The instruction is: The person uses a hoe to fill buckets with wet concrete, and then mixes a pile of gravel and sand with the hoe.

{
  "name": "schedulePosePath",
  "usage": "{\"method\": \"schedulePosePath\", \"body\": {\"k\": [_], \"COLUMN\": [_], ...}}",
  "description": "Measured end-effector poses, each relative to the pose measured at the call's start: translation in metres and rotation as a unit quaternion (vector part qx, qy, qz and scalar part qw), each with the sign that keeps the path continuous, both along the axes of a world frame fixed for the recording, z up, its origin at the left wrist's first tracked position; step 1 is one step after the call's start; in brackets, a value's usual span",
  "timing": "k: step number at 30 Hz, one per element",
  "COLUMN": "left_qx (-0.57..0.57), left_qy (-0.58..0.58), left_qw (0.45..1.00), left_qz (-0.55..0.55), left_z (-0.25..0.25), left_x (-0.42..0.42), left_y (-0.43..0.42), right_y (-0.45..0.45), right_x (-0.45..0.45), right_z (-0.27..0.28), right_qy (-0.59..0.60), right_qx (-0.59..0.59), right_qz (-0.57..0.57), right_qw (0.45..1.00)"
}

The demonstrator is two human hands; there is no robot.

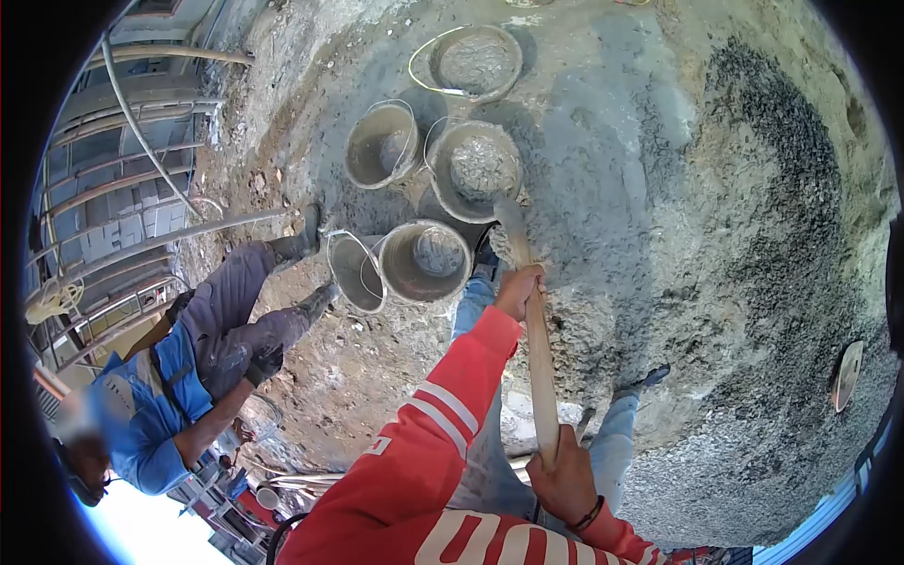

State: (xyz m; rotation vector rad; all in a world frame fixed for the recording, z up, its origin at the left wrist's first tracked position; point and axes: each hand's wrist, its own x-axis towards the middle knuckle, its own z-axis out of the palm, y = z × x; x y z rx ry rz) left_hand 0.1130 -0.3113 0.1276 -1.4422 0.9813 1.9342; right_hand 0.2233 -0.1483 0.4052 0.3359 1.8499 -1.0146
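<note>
My left hand [520,292] is closed around the upper part of a shovel's wooden handle [540,363]. Lower down, near my body, my right hand [565,476] grips the same handle, with a dark band at its wrist. The shovel's mortar-coated head [509,218] is at the near rim of a bucket holding wet grey mix [482,168]; its blade is seen edge-on and partly hidden. Close by stand a half-filled bucket [426,262], a tilted bucket [356,273] and another bucket [381,146]. Farther off is a full bucket [476,64] with a yellowish handle.
On the left a co-worker in a blue shirt [165,405] stands facing the buckets, wearing dark gloves. Wet mix [603,207] spreads over the ground ahead, with a dark gravel heap [782,188] on the right. Poles and bars [122,122] line the left side. A round disc [847,377] lies far right.
</note>
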Motion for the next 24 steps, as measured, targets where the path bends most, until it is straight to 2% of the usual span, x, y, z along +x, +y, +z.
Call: {"method": "schedulePosePath", "body": {"k": [1,3,6,8,10,14,16,18,21,24], "left_qx": [-0.002,-0.146,-0.22,-0.222,-0.241,-0.282,-0.279,-0.267,-0.207,-0.183], "left_qy": [-0.002,0.062,0.102,0.1,0.102,0.151,0.167,0.176,0.183,0.198], "left_qw": [1.0,0.987,0.969,0.968,0.959,0.942,0.942,0.947,0.961,0.962], "left_qz": [0.003,0.017,0.051,0.059,0.111,0.099,0.079,0.041,0.012,-0.048], "left_z": [0.027,0.065,0.029,0.005,-0.005,0.022,0.047,0.069,0.085,0.065], "left_x": [-0.008,-0.022,-0.027,-0.036,-0.054,-0.069,-0.065,-0.046,-0.02,-0.028], "left_y": [-0.006,-0.014,-0.022,-0.033,-0.043,-0.048,-0.041,-0.026,0.028,0.08], "right_y": [0.011,0.034,0.042,0.031,0.015,0.001,0.008,0.027,0.068,0.09], "right_x": [0.006,0.039,0.058,0.054,0.028,0.027,0.036,0.053,0.095,0.097], "right_z": [-0.003,-0.064,-0.198,-0.279,-0.301,-0.295,-0.258,-0.21,-0.161,-0.166], "right_qy": [0.01,0.046,0.132,0.174,0.206,0.217,0.264,0.225,0.247,0.2], "right_qx": [-0.04,-0.042,0.003,0.024,0.027,-0.009,-0.089,-0.14,-0.097,-0.032], "right_qz": [0.006,0.031,0.085,0.077,0.084,0.05,0.023,0.01,-0.041,-0.067], "right_qw": [0.999,0.998,0.988,0.981,0.975,0.975,0.96,0.964,0.963,0.977]}}
